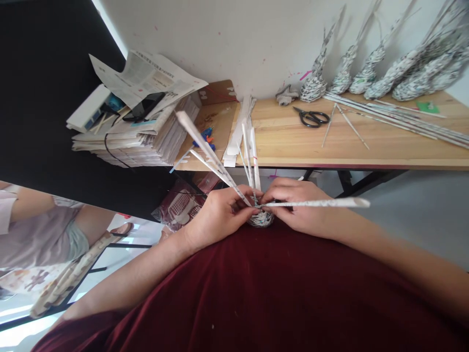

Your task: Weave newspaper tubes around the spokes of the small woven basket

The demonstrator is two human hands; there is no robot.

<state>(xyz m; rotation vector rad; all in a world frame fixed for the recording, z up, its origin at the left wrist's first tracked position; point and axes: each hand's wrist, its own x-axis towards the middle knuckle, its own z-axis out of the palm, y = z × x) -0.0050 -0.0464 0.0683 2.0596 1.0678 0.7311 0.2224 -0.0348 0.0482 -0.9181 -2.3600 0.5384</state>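
Between my hands is a small round weave of rolled newspaper, held close to my lap. Several paper tubes stand up from it, some leaning to the left. My left hand is closed, thumb and fingers pinching the top of the weave at its left side. My right hand is closed at the right side, its fingertips at the same spot. One long paper tube points out to the right across my right hand. The inner fingertips partly hide one another.
On the wooden table lie black scissors, long paper tubes and several woven paper pieces against the wall. A newspaper stack with a phone stands left. Another person sits at far left.
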